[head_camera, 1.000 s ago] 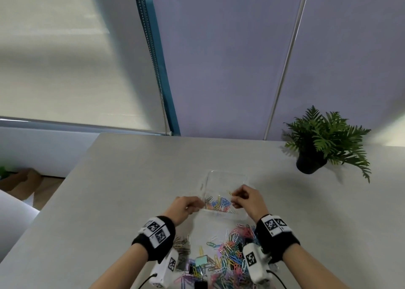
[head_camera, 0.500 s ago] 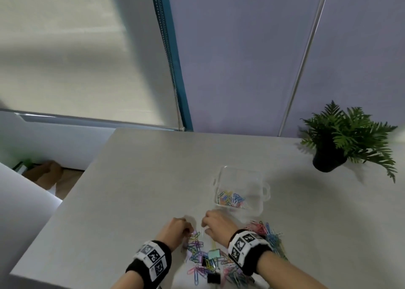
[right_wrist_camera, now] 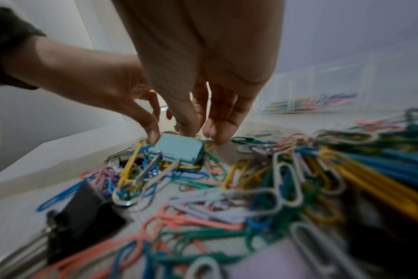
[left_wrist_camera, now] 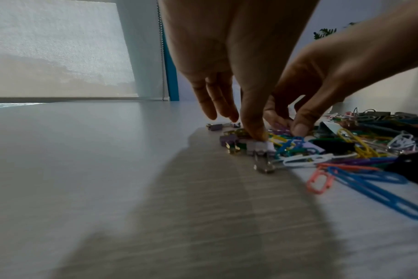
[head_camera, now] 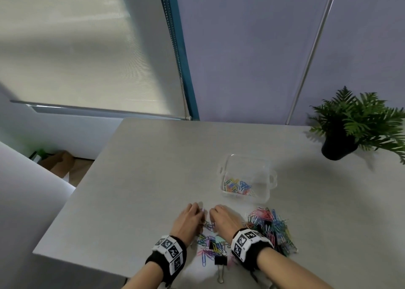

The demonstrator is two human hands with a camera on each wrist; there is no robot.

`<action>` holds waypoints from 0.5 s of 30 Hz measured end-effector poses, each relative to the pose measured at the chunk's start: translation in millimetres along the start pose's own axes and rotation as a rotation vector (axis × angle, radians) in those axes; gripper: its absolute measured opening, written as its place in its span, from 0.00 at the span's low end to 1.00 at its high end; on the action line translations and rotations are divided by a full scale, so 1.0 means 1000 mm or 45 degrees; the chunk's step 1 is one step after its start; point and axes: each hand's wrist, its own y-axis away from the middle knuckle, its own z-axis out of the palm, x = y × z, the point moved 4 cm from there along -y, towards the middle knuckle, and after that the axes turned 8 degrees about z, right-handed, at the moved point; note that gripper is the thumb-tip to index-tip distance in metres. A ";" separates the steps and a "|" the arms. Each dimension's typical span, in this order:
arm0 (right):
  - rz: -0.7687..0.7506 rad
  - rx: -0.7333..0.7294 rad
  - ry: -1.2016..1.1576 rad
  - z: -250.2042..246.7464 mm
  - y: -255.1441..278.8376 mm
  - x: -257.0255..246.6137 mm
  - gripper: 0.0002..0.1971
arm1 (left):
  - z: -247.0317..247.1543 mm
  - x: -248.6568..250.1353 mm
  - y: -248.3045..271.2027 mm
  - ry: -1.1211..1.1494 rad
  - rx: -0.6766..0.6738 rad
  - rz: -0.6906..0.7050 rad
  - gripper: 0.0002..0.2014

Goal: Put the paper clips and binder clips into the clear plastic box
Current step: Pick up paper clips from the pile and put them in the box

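The clear plastic box (head_camera: 266,180) stands on the grey table with several coloured paper clips (head_camera: 237,186) inside. A loose pile of paper clips (head_camera: 270,225) and binder clips (head_camera: 220,260) lies in front of it, near the table's front edge. My left hand (head_camera: 197,212) and right hand (head_camera: 213,214) reach down side by side into the pile's far left end. In the left wrist view my left hand (left_wrist_camera: 236,124) touches small binder clips (left_wrist_camera: 258,146) with its thumb tip. In the right wrist view my right hand (right_wrist_camera: 200,130) has its fingertips down just behind a light blue binder clip (right_wrist_camera: 179,149). Neither hand lifts anything.
A potted green plant (head_camera: 338,146) stands at the table's back right. The table's left edge (head_camera: 76,192) drops off to the floor. A roller blind and a purple wall panel lie behind the table.
Both hands have drawn back from the box to the pile near the front edge. The head view has swung, so the box now sits farther right.
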 end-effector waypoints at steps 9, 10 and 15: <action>0.005 -0.002 -0.037 -0.004 0.000 0.019 0.13 | -0.002 0.001 -0.012 -0.139 -0.190 0.004 0.19; 0.002 -0.017 -0.029 -0.003 -0.001 0.020 0.12 | -0.002 0.000 -0.012 -0.135 -0.195 0.008 0.19; 0.002 -0.030 -0.078 -0.003 -0.003 0.009 0.09 | -0.007 -0.005 -0.011 0.049 -0.179 -0.036 0.13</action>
